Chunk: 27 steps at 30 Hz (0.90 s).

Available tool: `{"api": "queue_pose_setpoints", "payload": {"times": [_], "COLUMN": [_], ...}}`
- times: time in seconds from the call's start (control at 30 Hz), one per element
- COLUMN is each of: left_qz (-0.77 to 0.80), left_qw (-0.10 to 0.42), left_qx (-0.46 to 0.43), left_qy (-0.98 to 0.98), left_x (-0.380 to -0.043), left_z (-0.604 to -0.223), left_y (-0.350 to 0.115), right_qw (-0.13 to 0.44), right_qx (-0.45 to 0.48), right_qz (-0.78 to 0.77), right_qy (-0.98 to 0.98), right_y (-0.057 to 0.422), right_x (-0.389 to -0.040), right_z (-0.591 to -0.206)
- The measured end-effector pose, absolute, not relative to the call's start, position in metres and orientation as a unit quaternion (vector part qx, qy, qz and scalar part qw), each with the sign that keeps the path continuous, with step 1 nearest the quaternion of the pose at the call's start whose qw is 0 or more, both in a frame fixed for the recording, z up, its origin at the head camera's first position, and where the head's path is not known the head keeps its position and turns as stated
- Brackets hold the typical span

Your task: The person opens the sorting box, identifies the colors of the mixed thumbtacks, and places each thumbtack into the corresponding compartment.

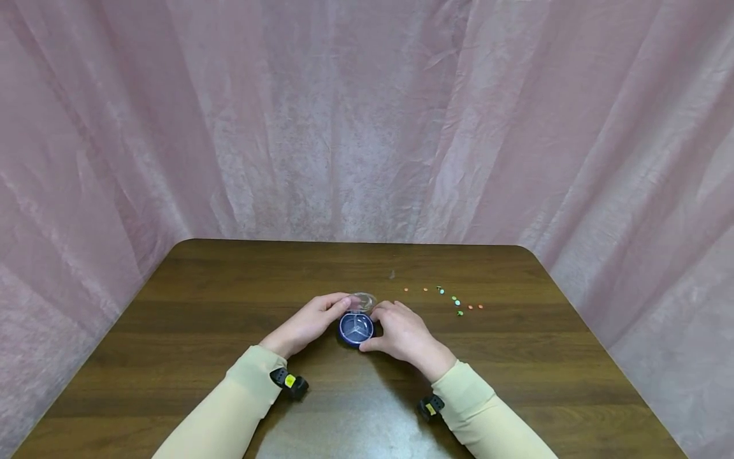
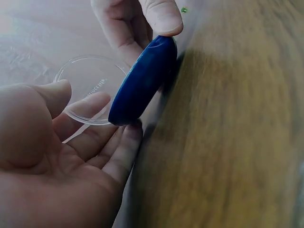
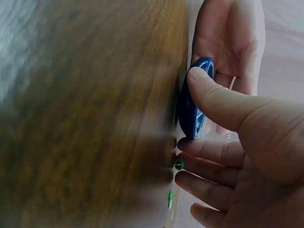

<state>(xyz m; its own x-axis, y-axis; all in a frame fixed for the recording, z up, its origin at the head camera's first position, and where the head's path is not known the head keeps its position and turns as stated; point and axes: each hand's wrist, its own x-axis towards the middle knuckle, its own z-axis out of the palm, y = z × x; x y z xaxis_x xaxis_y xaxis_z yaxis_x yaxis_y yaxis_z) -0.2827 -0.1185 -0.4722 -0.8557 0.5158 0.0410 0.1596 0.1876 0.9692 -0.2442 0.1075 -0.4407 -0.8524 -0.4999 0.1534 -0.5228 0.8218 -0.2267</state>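
Note:
A small round blue pill case stands on the table with its clear lid swung up at the far side. Thin dividers split its inside into three compartments, and I see nothing in them. My left hand holds the case from the left, thumb and forefinger at the lid, other fingertips against the blue base. From the right, my right hand grips the base, its thumb on the near rim and its forefinger at the far side, as the right wrist view shows.
Several tiny orange, green and pale blue pieces lie scattered on the brown wooden table, beyond and right of my right hand. A pink curtain hangs behind the table's far edge. Each wrist wears a black strapped camera.

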Motion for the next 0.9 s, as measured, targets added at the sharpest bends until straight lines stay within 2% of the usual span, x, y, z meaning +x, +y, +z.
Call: {"api": "queue_pose_setpoints", "payload": {"times": [0.3, 0.57, 0.9], "left_qz": [0.614, 0.639, 0.655], "left_qw": [0.146, 0.158, 0.158], "left_qx": [0.221, 0.201, 0.19], "left_qy": [0.744, 0.725, 0.714], "left_x": [-0.286, -0.286, -0.285], "left_z": [-0.48, -0.48, -0.48], "left_y": [-0.121, -0.122, -0.122], "right_qw": [0.036, 0.064, 0.107], "right_qx": [0.276, 0.219, 0.26], "right_qz": [0.146, 0.135, 0.085], "right_qy": [-0.949, -0.964, -0.956], "right_y": [0.117, 0.137, 0.128], "right_x": [-0.248, -0.261, -0.274], "right_z": [-0.434, -0.423, -0.43]}}
